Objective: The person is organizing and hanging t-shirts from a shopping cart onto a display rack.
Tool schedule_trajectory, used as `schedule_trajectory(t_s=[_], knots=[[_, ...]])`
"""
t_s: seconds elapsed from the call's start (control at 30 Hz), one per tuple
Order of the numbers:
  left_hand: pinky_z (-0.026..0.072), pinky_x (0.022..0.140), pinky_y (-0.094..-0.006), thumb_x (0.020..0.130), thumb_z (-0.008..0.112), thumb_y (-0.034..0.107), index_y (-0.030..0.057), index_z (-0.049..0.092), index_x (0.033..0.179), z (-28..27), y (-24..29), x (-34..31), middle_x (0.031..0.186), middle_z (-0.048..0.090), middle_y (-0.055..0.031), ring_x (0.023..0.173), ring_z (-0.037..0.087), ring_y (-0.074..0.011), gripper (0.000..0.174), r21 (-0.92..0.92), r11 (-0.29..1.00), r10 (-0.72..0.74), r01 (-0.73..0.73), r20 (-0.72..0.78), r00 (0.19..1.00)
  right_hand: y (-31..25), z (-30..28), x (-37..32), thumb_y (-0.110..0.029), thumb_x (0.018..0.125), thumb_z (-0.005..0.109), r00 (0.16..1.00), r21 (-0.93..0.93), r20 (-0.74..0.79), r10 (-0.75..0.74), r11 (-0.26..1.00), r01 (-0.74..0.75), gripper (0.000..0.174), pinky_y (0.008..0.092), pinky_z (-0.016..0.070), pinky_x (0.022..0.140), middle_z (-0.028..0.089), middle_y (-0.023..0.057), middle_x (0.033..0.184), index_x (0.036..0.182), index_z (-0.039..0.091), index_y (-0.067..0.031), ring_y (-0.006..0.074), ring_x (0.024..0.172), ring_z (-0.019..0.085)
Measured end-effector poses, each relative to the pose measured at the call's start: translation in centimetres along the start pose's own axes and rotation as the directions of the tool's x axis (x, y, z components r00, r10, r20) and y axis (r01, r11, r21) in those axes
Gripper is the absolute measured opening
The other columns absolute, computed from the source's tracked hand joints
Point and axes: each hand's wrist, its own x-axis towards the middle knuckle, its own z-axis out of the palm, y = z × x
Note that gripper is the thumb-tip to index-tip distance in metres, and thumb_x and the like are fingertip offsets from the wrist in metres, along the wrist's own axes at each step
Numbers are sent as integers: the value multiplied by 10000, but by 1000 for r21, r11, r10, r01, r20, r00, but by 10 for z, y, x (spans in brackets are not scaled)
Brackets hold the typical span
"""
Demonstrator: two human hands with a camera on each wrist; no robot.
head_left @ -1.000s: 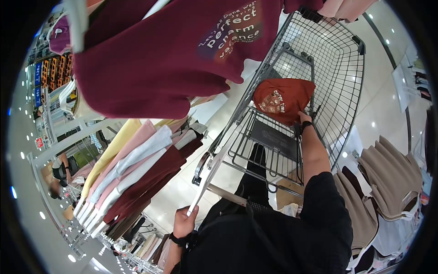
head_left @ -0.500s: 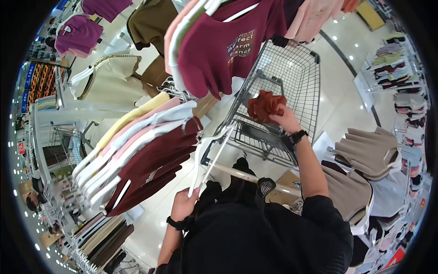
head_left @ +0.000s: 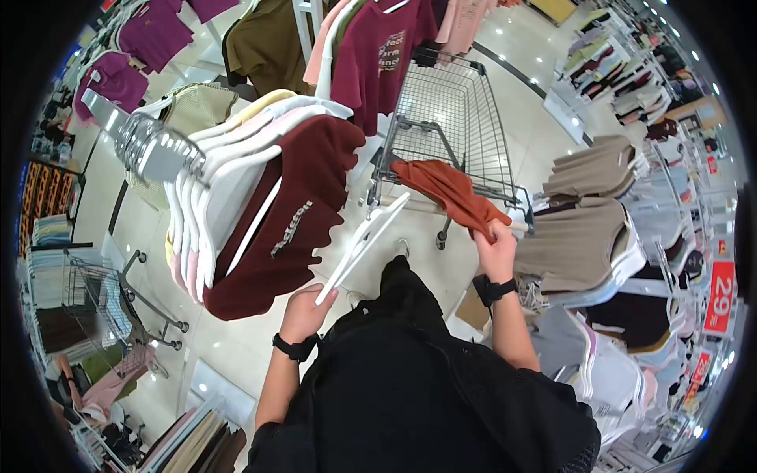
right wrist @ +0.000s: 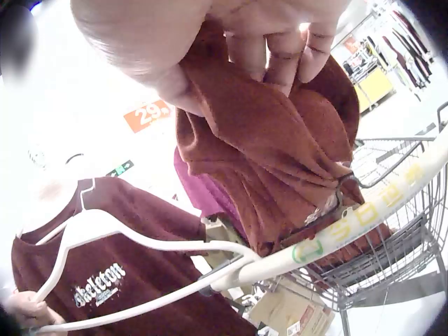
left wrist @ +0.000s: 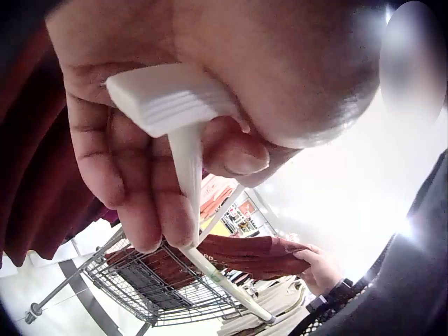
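My left hand (head_left: 306, 314) grips one end of a bare white clothes hanger (head_left: 364, 246), which slants up and away from me. In the left wrist view the thumb and fingers curl round the hanger's end (left wrist: 164, 98). My right hand (head_left: 497, 251) pinches the edge of a rust-red sweatshirt (head_left: 453, 193). The cloth stretches from those fingers across the handle (right wrist: 336, 238) of a shopping cart (head_left: 465, 102), its far part lying over the cart's near end. In the right wrist view the sweatshirt (right wrist: 273, 147) hangs in folds below the hand, so most of its print is hidden.
To the left, a rack holds several hung tops, a dark maroon sweatshirt (head_left: 300, 213) frontmost. A burgundy sweatshirt (head_left: 378, 63) hangs beside the cart's far left side. Taupe tops (head_left: 576, 236) hang close on the right. Another cart (head_left: 98, 292) stands at the far left.
My right hand has drawn the rust-red sweatshirt from the cart back towards me, and the bunched cloth has stretched out. The left hand keeps hold of the hanger. The head view has shifted.
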Motion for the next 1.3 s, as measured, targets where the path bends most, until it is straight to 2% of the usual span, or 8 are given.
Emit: schedule_trajectory(t_s=[0.1, 0.23, 0.47, 0.57, 0.7, 0.83, 1.1, 1.3], knots=[[454, 636, -401, 1030, 644, 296, -7, 663, 832, -7, 2, -17, 720, 580, -138, 646, 555, -318, 363, -40, 999, 4, -3, 22, 1000, -24, -22, -7, -67, 886, 747, 982, 207, -116, 152, 970, -126, 318, 294, 404, 601, 463, 24, 689, 755, 458, -41, 97, 680, 410], [454, 637, -386, 1031, 637, 285, -6, 653, 824, -8, -7, -27, 706, 582, -124, 644, 546, -309, 357, -75, 996, 56, -54, 21, 998, 0, -39, -4, -58, 900, 742, 991, 174, -46, 128, 978, -118, 258, 278, 451, 646, 564, 18, 740, 843, 491, -45, 95, 710, 488], [463, 631, -432, 1020, 648, 296, -4, 648, 821, 0, -15, -43, 710, 605, -153, 644, 578, -355, 360, -23, 996, 90, -89, 19, 996, 26, -23, -17, -288, 948, 699, 952, -288, 281, 124, 957, -39, 472, 417, 571, 837, 757, 185, 1092, 1413, 652, -223, 362, 985, 732], [479, 643, -418, 1017, 650, 297, 3, 669, 835, 4, -15, -46, 729, 642, -141, 664, 603, -351, 346, 5, 995, 99, -100, 23, 995, -11, -22, -9, -280, 957, 694, 794, -158, 351, 497, 867, -473, 390, 404, 567, 852, 751, 173, 1102, 1341, 704, -213, 390, 995, 712], [490, 639, -397, 1012, 656, 274, 2, 684, 838, 14, -3, -45, 703, 647, -127, 645, 615, -318, 323, -111, 992, 70, -65, 37, 997, -13, -24, 0, -141, 945, 683, 996, -190, 88, 10, 982, 7, 265, 358, 541, 816, 700, 96, 974, 1196, 767, -154, 295, 908, 685], [483, 618, -366, 1005, 668, 252, 3, 694, 825, 19, 21, -33, 668, 627, -115, 610, 604, -255, 309, -148, 985, 96, -92, 21, 995, 2, -33, 30, -1, 908, 670, 947, -110, -87, -309, 948, 299, 220, 331, 524, 844, 668, 101, 994, 1117, 731, -35, 263, 932, 663], [435, 592, -346, 1016, 651, 224, -9, 645, 779, 47, 84, 33, 651, 582, -79, 590, 534, -204, 332, -123, 969, 219, -214, 23, 976, 34, -62, 112, -60, 1034, 593, 994, 573, 109, -10, 818, -55, 83, 280, 534, 818, 696, 58, 994, 1091, 640, -22, 101, 917, 642], [456, 590, -373, 1012, 666, 265, -6, 684, 787, 104, 128, 92, 649, 617, -98, 578, 570, -225, 354, -130, 982, 142, -134, 58, 988, 80, -107, 188, -170, 970, 701, 934, 72, 354, 48, 994, -78, 171, 350, 555, 724, 759, 154, 847, 1068, 681, -32, 229, 753, 721]])
